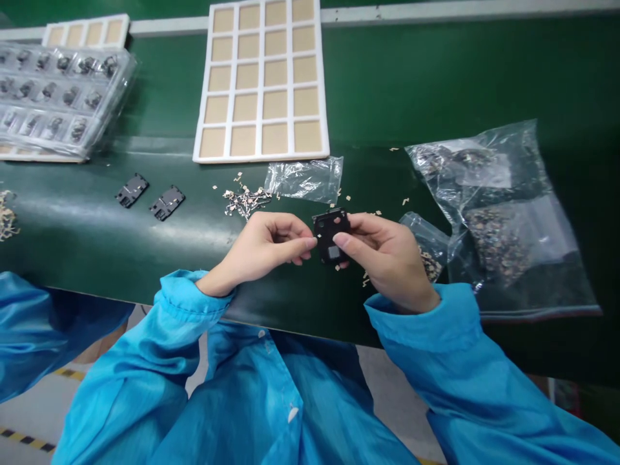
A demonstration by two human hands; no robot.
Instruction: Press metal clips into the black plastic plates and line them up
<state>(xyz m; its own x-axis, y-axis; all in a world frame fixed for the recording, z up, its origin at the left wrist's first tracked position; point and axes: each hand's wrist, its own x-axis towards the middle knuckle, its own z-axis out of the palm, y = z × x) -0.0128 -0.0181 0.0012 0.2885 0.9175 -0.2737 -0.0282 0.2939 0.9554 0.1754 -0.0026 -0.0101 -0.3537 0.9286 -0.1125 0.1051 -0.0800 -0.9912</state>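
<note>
My right hand (392, 255) grips a small black plastic housing (330, 232) by its right side, thumb on its face. A light grey rectangle and a few cut-outs show on that face. Close against the housing's left edge, my left hand (271, 245) has thumb and forefinger pinched together; whether a small part sits between them is hidden. Behind the hands lies a loose pile of small metal pieces (246, 200). Two similar black housings (167, 203) rest on the green table to the left.
A white gridded tray (261, 81) with beige cells stands behind. Clear plastic trays of dark parts (61, 97) are stacked at left. On the right lie a large clear bag (527, 271) and a smaller bag of metal bits (429, 261). Another person's blue sleeve (24, 329) shows at left.
</note>
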